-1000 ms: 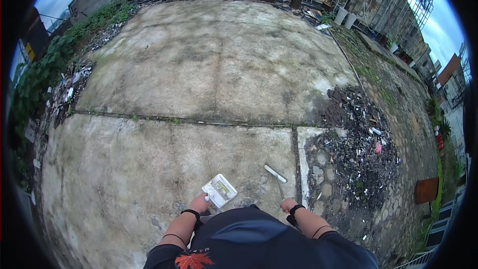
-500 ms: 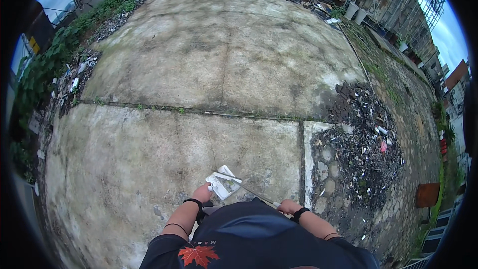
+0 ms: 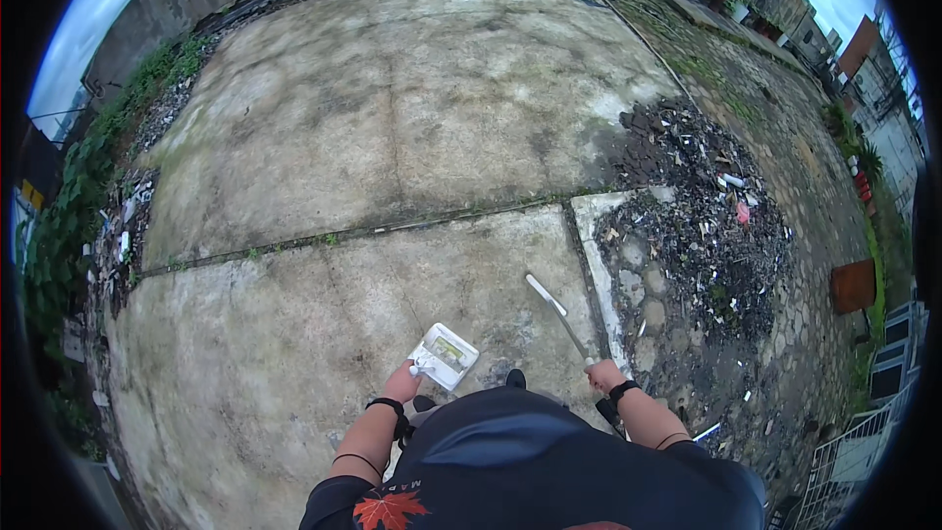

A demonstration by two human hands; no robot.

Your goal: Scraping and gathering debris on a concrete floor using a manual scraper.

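Observation:
My left hand (image 3: 401, 380) is closed around the white handle end of a white dustpan (image 3: 463, 342), held low in front of me. A yellowish-green patch shows inside the pan; I cannot tell whether it is debris or a label. Off to the right, my right hand (image 3: 605, 375) grips the pale end of a thin grey stick, a broom (image 3: 572, 335) with a narrow white head. That head points forward and left, apart from the dustpan. Whether it touches the concrete is unclear.
Stained concrete slabs (image 3: 324, 137) spread ahead, split by a weedy seam (image 3: 383, 228). Dark rubble with litter (image 3: 706, 226) lies on the right beside a cobbled strip (image 3: 785, 147). Plants and trash (image 3: 118, 206) line the left edge. A rusty brown panel (image 3: 853, 286) stands far right.
The broom has swung away from over the dustpan to the right, its head now pointing forward. My right hand moved right and forward. The view has turned slightly right.

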